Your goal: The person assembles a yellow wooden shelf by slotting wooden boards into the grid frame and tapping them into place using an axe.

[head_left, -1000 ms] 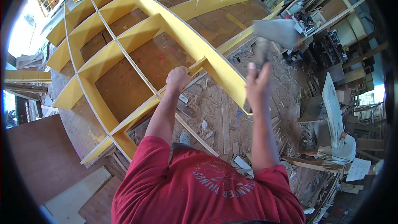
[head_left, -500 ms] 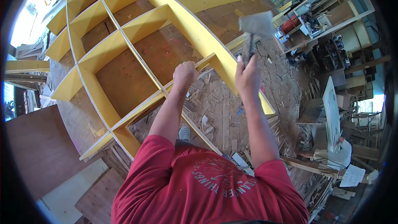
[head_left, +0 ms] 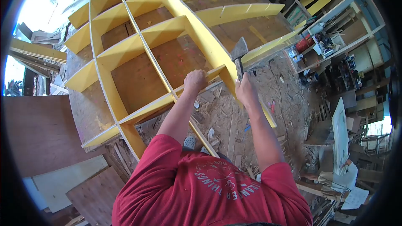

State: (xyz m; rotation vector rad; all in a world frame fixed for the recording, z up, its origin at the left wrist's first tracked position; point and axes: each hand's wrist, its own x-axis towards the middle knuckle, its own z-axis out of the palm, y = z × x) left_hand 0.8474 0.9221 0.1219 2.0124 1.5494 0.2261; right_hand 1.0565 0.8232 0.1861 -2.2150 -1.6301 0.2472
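My left hand (head_left: 196, 80) is closed round the upper edge of a short yellow crosspiece (head_left: 215, 73) of the yellow wooden frame (head_left: 144, 46). In my right hand (head_left: 247, 92) is a hammer (head_left: 239, 51) with a broad, flat metal head, held upright by its handle. The hammer head is beside the long yellow plank (head_left: 197, 25), close to where the crosspiece meets it. Whether the head touches the plank I cannot tell.
Wood scraps and shavings litter the floor (head_left: 268, 88). Right, a wooden rack (head_left: 368, 33) holds tools and containers, including a red one (head_left: 304, 44). A white panel (head_left: 339, 134) leans lower right. Brown sheets (head_left: 42, 129) lie left.
The hammer has moved left and down towards the plank, together with my right hand. My left hand still grips the crosspiece. The view has shifted, so the frame appears lower and farther right.
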